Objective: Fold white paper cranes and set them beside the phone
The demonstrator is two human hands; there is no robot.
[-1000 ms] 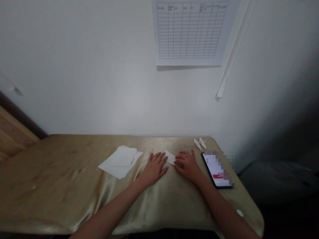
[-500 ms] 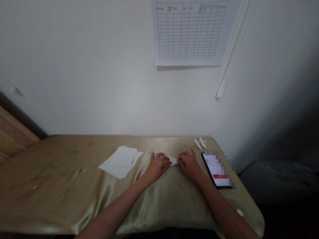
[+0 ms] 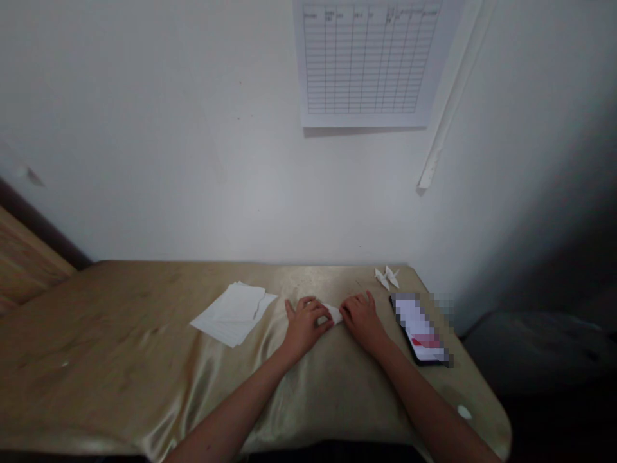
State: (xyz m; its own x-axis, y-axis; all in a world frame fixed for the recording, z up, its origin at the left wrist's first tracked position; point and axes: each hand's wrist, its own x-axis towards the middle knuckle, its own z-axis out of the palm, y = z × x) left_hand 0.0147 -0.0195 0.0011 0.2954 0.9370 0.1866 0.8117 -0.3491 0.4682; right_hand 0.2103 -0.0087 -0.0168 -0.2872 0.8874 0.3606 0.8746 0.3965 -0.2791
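A small folded piece of white paper (image 3: 331,312) lies on the gold cloth between my hands, partly covered by fingers. My left hand (image 3: 307,323) grips its left side, thumb and fingers curved toward each other with the thumb tip at the near edge. On the right end, the bent fingers of my right hand (image 3: 359,316) pinch the paper, while one digit sticks up. Left of my hands rests a stack of white paper sheets (image 3: 229,318). Two folded paper cranes (image 3: 387,278) stand beyond my right hand.
A phone (image 3: 418,331) with a lit, partly blurred screen lies right of my right hand. A small white object (image 3: 463,412) sits by my right forearm. The cloth-covered table (image 3: 120,341) meets the wall behind, where a printed chart (image 3: 364,64) hangs.
My left hand has shifted slightly left and its thumb has bowed away from the fingers. My right hand has moved slightly left along the paper. The stack and cranes stay put.
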